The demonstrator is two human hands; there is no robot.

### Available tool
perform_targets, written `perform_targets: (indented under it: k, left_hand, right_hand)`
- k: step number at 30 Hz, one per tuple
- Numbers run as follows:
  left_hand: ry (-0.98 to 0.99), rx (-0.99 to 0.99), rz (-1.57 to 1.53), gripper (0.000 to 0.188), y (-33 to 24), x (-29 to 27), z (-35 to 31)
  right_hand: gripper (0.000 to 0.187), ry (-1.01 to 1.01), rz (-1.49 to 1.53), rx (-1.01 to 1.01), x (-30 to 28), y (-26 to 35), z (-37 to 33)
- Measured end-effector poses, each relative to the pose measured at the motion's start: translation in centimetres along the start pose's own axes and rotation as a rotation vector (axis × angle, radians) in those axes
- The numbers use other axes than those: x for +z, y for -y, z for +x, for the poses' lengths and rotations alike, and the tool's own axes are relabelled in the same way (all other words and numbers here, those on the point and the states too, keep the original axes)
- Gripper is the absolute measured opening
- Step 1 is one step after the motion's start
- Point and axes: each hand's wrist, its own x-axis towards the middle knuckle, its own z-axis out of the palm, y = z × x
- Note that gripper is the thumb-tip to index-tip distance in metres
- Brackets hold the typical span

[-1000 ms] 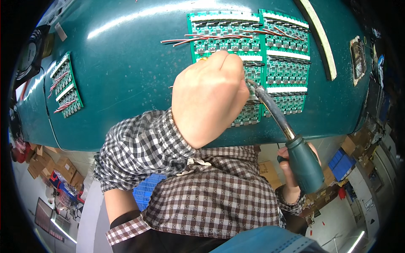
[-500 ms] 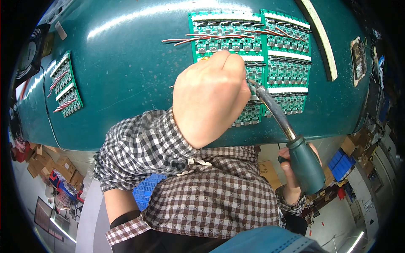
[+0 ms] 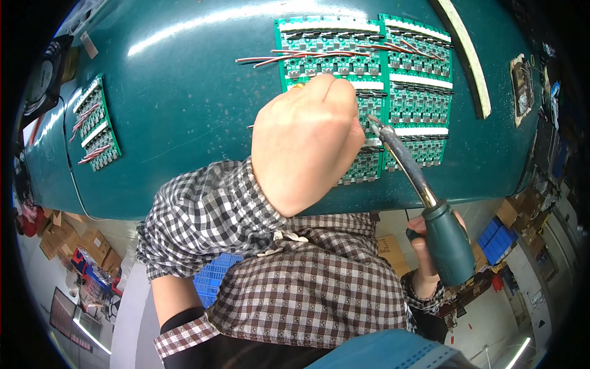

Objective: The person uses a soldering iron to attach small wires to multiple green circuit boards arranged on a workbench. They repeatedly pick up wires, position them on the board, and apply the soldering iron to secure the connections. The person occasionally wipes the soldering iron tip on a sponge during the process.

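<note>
Broadly, a dark green table (image 3: pixel 184 111) fills the upper half of the view. At 12 o'clock lies a panel of green circuit boards (image 3: pixel 405 92) with thin red and white wires (image 3: pixel 289 58) trailing off toward 11 o'clock. A smaller strip of green boards (image 3: pixel 97 132) sits well apart at 9 o'clock, near the table's left edge. The left hand (image 3: pixel 307 141), in a checked sleeve (image 3: pixel 203 221), is curled into a closed fist resting on the panel near centre; what its fingertips pinch cannot be told. The right hand (image 3: pixel 424 258) at 4 o'clock is wrapped tight around the green handle of a soldering iron (image 3: pixel 445 240), whose bent metal shaft runs up toward 1 o'clock, its tip touching the boards just beside the left knuckles.
</note>
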Motion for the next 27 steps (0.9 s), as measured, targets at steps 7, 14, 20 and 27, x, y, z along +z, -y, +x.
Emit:
perform_targets:
  k: [7, 14, 20, 27]
  left_hand:
    - [-0.002, 0.001, 0.013, 0.013, -0.3, 0.1, 0.2]
    - [0.013, 0.005, 0.016, 0.013, -0.3, 0.1, 0.1]
    - [0.029, 0.006, -0.020, 0.014, 0.3, -0.5, 0.1]
    - [0.061, 0.011, -0.042, 0.012, 0.3, -0.8, 0.2]
  right_hand:
    - [0.043, 0.007, 0.074, 0.089, -0.5, -0.6, -0.4]
    - [0.040, -0.140, 0.547, 0.173, 0.1, -0.7, -0.2]
    - [0.046, -0.268, 0.722, 0.174, 0.2, -2.3, 1.0]
    - [0.048, -0.285, 0.979, 0.181, -1.0, -5.7, 2.1]
